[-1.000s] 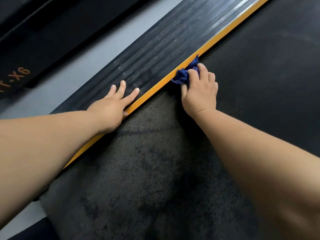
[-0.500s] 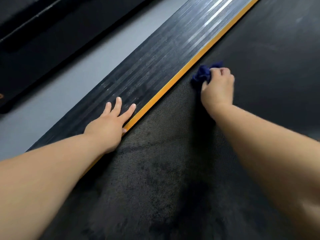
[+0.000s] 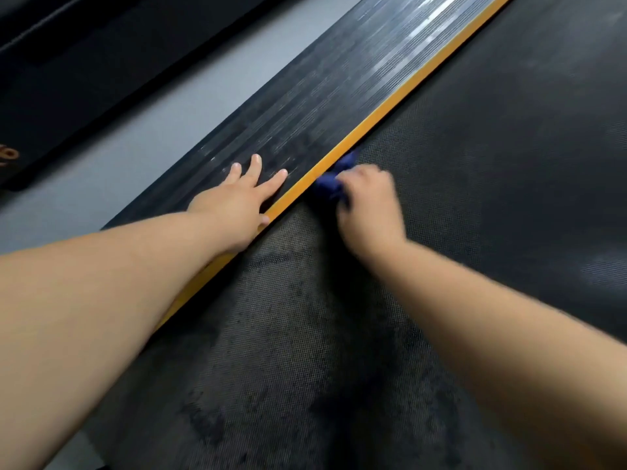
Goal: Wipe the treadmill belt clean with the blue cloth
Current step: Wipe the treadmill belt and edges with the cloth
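The dark textured treadmill belt fills the right and lower part of the head view, with patchy smudges near me. My right hand presses a bunched dark blue cloth onto the belt, right against the yellow strip along the belt's left edge. Most of the cloth is hidden under my fingers. My left hand lies flat with fingers spread on the black ribbed side rail, palm down, holding nothing.
Grey floor runs left of the side rail. Beyond it, at the upper left, stands another black machine base with orange lettering at its edge.
My right hand with the cloth slid away along the belt edge, then came back towards me and against the yellow strip. My left hand stayed flat on the rail.
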`<state>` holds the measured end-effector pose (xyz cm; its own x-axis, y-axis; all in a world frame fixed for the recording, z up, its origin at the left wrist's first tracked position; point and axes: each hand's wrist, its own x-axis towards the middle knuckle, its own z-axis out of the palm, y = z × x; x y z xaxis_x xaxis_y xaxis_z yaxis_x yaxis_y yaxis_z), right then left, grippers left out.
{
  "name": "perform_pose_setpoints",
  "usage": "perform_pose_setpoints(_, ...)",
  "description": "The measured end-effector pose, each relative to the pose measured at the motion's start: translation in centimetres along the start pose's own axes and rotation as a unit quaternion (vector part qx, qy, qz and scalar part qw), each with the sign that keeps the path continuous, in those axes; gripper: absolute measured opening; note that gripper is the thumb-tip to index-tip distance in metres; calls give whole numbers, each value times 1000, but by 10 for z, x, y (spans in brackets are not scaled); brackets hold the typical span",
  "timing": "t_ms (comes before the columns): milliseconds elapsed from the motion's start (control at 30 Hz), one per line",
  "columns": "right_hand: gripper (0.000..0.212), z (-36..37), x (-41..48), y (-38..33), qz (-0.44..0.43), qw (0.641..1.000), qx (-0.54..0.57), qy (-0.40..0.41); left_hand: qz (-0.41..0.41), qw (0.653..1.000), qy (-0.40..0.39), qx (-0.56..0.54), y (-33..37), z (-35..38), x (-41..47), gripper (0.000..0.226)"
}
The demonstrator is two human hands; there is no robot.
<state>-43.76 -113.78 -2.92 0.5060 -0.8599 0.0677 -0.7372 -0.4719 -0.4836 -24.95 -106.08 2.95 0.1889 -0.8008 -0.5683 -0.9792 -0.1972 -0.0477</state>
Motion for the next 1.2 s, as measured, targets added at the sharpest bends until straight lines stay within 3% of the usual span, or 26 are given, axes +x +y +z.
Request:
perform_pose_setpoints(100,23,26,-66,-53,-124,983,71,-119,24,999,-5,-20,-11,-2,-2,70)
perform_pose_setpoints(167,31,21,-65,-45,-183,972,48,-139,42,999,2,-35,-17,-2,-4,68)
perform_pose_setpoints(200,35,14,-50,-29,-166,980,23,-110,45,998,5,-38,-17,1,-6,67)
perform_pose_setpoints(267,37,-12,-18,9,4,1000,-9,-7,36,998,14,-47,-12,9,-13,66)
perform_pose_setpoints(333,31,-30,-8,30,152,988,8,41,15,997,30,-66,-1,19,-23,68)
perform_pose_setpoints(467,42,-29,-55,-3,15,995,70,-70,89,987,113,-73,36,27,-41,79)
perform_pose_setpoints(567,59,-51,-84,4,53,982,150,-106,183,966,109,-148,73,24,-39,89)
perform_pose_setpoints(667,62,-82,-118,43,120,987,88,-59,216,954,113,-173,112,22,-11,88)
perform_pose_setpoints(733,62,-94,-143,65,153,985,22,-73,201,947,142,-205,135,23,15,79)
perform_pose_setpoints(833,62,-112,-176,100,186,972,-56,-135,193,924,226,-243,169,35,34,46)
perform_pose_setpoints(900,62,-124,-186,122,167,967,-104,-163,303,896,261,-194,198,55,16,36)
perform_pose_setpoints(1000,62,-132,-191,147,179,960,-128,-175,474,860,182,-54,226,91,-37,53)
perform_pose_setpoints(1033,61,-134,-190,153,201,957,-126,-169,499,849,168,-40,222,94,-41,47)
perform_pose_setpoints(1100,61,-138,-191,162,254,947,-127,-147,492,844,208,-52,197,85,-21,27)
perform_pose_setpoints(1200,59,-135,-196,158,326,933,-108,-109,335,898,276,-75,136,51,23,31)
